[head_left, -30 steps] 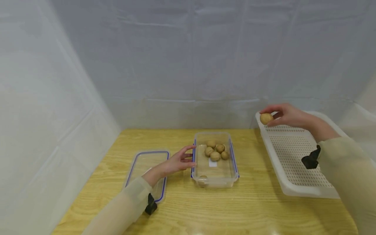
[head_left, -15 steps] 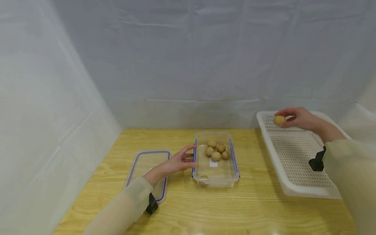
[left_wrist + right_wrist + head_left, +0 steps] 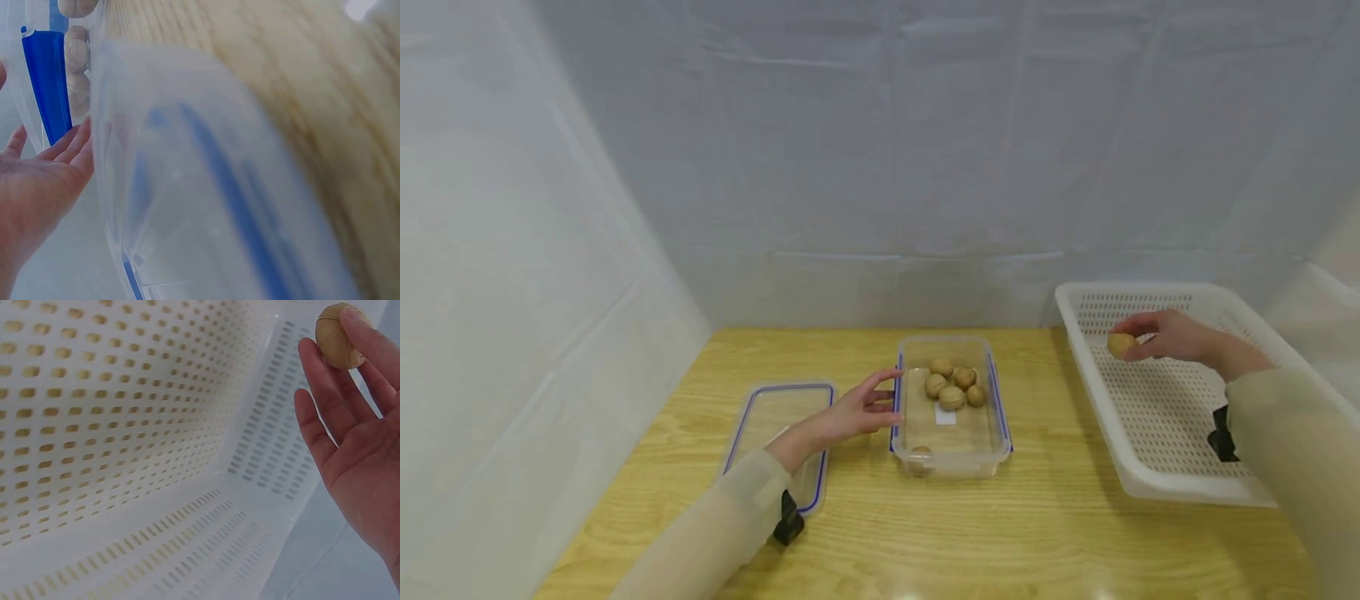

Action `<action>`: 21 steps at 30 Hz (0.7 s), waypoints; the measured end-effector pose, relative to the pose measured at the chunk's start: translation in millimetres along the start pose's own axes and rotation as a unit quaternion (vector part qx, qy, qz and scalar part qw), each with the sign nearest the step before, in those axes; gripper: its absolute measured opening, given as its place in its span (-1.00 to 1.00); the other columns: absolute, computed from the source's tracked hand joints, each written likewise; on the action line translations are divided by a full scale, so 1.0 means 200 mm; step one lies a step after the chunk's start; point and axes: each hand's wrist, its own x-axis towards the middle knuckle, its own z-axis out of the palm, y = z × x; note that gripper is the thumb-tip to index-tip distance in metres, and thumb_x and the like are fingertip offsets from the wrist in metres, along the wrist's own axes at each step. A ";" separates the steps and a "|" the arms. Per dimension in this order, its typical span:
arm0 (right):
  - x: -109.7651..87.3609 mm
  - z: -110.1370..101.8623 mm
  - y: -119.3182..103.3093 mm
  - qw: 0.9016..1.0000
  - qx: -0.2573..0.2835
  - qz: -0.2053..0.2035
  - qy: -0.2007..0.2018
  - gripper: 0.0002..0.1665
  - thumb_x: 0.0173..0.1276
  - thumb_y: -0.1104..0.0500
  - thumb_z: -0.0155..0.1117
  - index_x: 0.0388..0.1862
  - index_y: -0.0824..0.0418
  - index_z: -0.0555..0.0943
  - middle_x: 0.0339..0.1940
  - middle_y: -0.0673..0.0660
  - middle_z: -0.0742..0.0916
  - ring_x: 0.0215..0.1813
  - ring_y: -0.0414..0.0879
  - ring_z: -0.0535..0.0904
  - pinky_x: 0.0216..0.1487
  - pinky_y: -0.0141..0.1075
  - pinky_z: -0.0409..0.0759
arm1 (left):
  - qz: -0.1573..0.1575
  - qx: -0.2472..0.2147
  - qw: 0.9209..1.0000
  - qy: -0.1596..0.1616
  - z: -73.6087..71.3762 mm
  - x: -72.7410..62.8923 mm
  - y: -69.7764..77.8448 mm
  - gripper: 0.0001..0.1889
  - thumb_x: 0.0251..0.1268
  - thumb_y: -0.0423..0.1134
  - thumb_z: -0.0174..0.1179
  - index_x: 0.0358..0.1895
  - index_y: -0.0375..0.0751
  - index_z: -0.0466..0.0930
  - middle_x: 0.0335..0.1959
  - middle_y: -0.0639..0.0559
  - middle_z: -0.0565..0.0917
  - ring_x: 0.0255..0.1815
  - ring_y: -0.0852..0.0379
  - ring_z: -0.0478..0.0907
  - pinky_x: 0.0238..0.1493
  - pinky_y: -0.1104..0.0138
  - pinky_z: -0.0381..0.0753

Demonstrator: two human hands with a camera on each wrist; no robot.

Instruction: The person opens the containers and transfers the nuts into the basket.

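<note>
Between thumb and fingers, my right hand (image 3: 1180, 337) pinches a walnut (image 3: 1122, 345) above the white perforated basket (image 3: 1116, 442) on the right. The right wrist view shows the same walnut (image 3: 337, 337) at the fingertips, with the basket floor (image 3: 94, 394) beside it. My left hand (image 3: 850, 412) touches the left side of a clear plastic food container (image 3: 951, 467), its fingers spread and fairly straight. Several walnuts (image 3: 951, 398) lie grouped toward the back of that container. One more walnut (image 3: 919, 460) sits in its front left corner.
A clear lid with a blue seal (image 3: 778, 400) lies on the wooden table (image 3: 925, 542), partly beneath my left forearm. Inside the container is a small white label (image 3: 945, 416). White sheeting (image 3: 880, 167) stands behind the table and along the left side.
My right hand, holding the walnut, has moved right from the basket's back left rim, then lower and nearer over the basket. The left hand and container have stayed nearly still.
</note>
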 end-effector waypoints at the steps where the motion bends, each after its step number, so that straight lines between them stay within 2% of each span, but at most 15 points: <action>1: 0.00 0.01 0.01 1.000 -0.003 0.002 -0.007 -0.39 0.31 0.16 0.36 0.22 0.49 0.46 0.14 0.48 0.54 0.11 0.30 0.48 -0.16 -0.05 0.56 | -0.001 -0.001 1.000 0.000 0.00 0.00 0.00 -0.24 0.38 -0.21 0.21 0.54 -0.04 0.00 0.40 -0.43 0.21 0.37 -0.26 0.26 0.21 -0.08 0.37; 4: 0.01 0.04 0.02 1.000 -0.002 0.003 -0.024 -0.41 0.28 0.18 0.38 0.18 0.50 0.48 0.06 0.44 0.60 -0.03 0.13 0.54 -0.29 -0.14 0.52 | -0.002 -0.003 1.000 -0.001 0.00 0.00 0.01 -0.24 0.38 -0.22 0.21 0.54 -0.04 0.00 0.40 -0.43 0.20 0.37 -0.26 0.25 0.21 -0.08 0.36; 7: 0.01 0.06 0.04 0.999 0.005 0.011 -0.038 -0.41 0.27 0.19 0.39 0.18 0.51 0.47 0.04 0.42 0.61 -0.14 -0.03 0.52 -0.37 -0.16 0.49 | 0.000 -0.003 1.000 0.000 0.00 -0.01 0.01 -0.24 0.38 -0.22 0.21 0.54 -0.04 -0.01 0.40 -0.44 0.20 0.38 -0.27 0.25 0.21 -0.09 0.36; 12: 0.01 0.10 0.06 0.998 0.014 0.023 -0.065 -0.39 0.24 0.20 0.40 0.16 0.52 0.46 0.04 0.46 0.58 -0.09 0.01 0.51 -0.36 -0.17 0.50 | 0.002 -0.005 1.000 -0.007 0.00 -0.01 0.01 -0.23 0.39 -0.23 0.20 0.55 -0.06 -0.03 0.41 -0.44 0.18 0.39 -0.28 0.22 0.22 -0.11 0.34; 15: 0.00 0.13 0.07 0.996 0.034 0.030 -0.080 -0.39 0.22 0.23 0.40 0.14 0.54 0.44 0.00 0.41 0.60 -0.11 0.00 0.51 -0.36 -0.18 0.50 | 0.001 -0.003 1.000 -0.009 0.00 -0.01 0.00 -0.23 0.39 -0.22 0.20 0.55 -0.06 -0.04 0.41 -0.44 0.18 0.39 -0.28 0.22 0.23 -0.11 0.33; 21: 0.02 0.15 0.09 0.992 0.073 0.038 -0.091 -0.41 0.22 0.30 0.36 0.14 0.59 0.40 -0.05 0.38 0.58 -0.38 -0.12 0.41 -0.42 -0.21 0.46 | 0.002 -0.001 1.000 -0.008 0.00 -0.01 0.00 -0.24 0.40 -0.23 0.19 0.55 -0.05 -0.03 0.42 -0.43 0.18 0.40 -0.28 0.21 0.23 -0.11 0.32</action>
